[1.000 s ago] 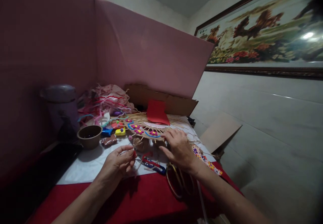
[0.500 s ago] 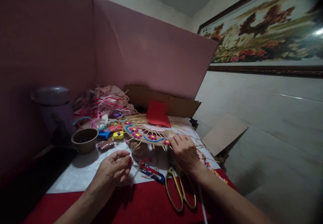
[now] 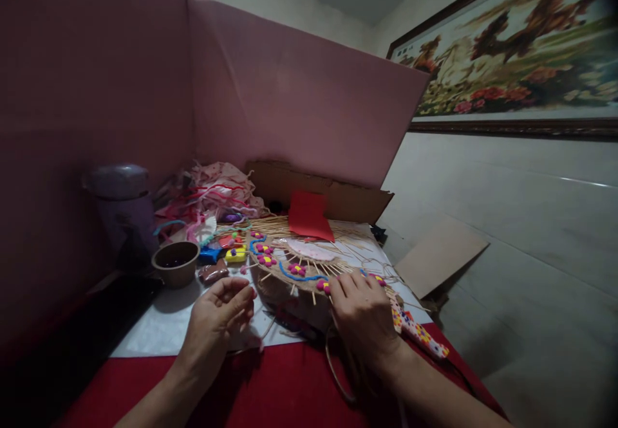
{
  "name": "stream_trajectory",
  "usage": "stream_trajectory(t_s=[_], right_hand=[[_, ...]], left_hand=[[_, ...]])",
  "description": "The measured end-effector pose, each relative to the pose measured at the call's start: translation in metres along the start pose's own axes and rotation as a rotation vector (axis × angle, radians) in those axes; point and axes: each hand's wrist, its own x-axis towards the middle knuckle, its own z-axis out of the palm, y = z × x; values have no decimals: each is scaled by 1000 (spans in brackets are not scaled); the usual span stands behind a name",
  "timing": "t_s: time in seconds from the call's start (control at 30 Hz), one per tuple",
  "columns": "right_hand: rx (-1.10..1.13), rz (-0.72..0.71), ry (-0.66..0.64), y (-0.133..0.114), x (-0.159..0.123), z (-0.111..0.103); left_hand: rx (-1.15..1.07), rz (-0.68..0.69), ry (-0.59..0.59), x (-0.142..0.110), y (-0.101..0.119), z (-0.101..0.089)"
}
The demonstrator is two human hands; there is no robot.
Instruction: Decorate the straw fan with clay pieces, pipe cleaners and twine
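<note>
Saw red-covered desk (image 3: 290, 383) with white sheet (image 3: 159, 331) on top, bearing brown bowl (image 3: 176, 275), blue packet (image 3: 209, 256), yellow packet (image 3: 236, 255) and brown packet (image 3: 212, 275) just beside it, thin sticks (image 3: 273, 224) farther back.

Can read no lettering; see only tiny, illegible dark marks (image 3: 405, 49) near the upper left corner of the framed picture (image 3: 519, 61).

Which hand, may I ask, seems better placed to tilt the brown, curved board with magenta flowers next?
Probably the right hand: it grips the brown, curved board at its near edge, whereas the left hand appears clear of it.
</note>
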Motion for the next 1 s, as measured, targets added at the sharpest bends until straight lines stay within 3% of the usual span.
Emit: stream_trajectory(t_s=[0.23, 0.47, 1.0], right_hand=[[4, 1, -38, -9, -4, -5], [68, -1, -3, -9, 3, -2], [107, -30, 41, -7, 5, 0]], left_hand=[[155, 238, 26, 0, -2, -1], [16, 66, 72, 9, -3, 2], [-5, 45, 52, 14, -5, 5]])
